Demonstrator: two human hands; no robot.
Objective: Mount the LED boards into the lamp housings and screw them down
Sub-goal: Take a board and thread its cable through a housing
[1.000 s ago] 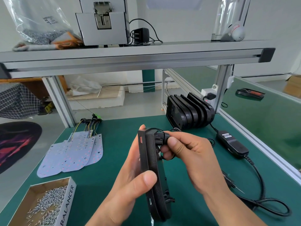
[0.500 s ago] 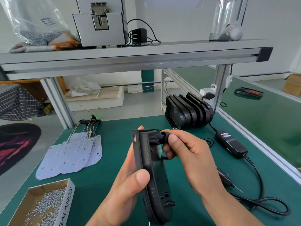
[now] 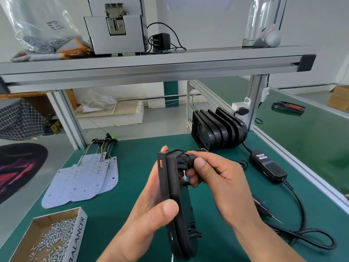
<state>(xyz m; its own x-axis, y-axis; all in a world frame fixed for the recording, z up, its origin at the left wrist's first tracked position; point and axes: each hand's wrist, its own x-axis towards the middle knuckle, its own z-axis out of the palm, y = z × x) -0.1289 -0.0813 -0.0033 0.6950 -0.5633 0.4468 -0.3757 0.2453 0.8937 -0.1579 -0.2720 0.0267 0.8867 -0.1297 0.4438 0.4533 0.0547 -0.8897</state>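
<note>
You hold the lamp housing (image 3: pixel 172 193) on edge above the middle of the green table (image 3: pixel 136 163), its textured rim turned toward you and its long side running from your chest away toward the shelf. Your left hand (image 3: pixel 149 214) grips it from the left: the thumb lies curled across the near rim and the fingers are behind the shell, with only 1 fingertip showing over the top corner. Your right hand (image 3: pixel 219 178) is at the far upper end, where thumb and forefinger pinch a black connector (image 3: pixel 186 160) that sits against the housing; the other fingers curl under it.

Left of the housing, the LED boards (image 3: pixel 83 180) lie flat and overlapping on the table, their coloured wires bunched at the far end. Nearer you on that side, an open cardboard box (image 3: pixel 76 237) holds loose screws (image 3: pixel 54 241). Beyond your hands, a row of housings (image 3: pixel 219 129) stands on edge at the table's back. To the right lie a black power adapter (image 3: pixel 268 165) with its looped cable, and an electric screwdriver (image 3: pixel 263 209) partly hidden by your right wrist.
</note>
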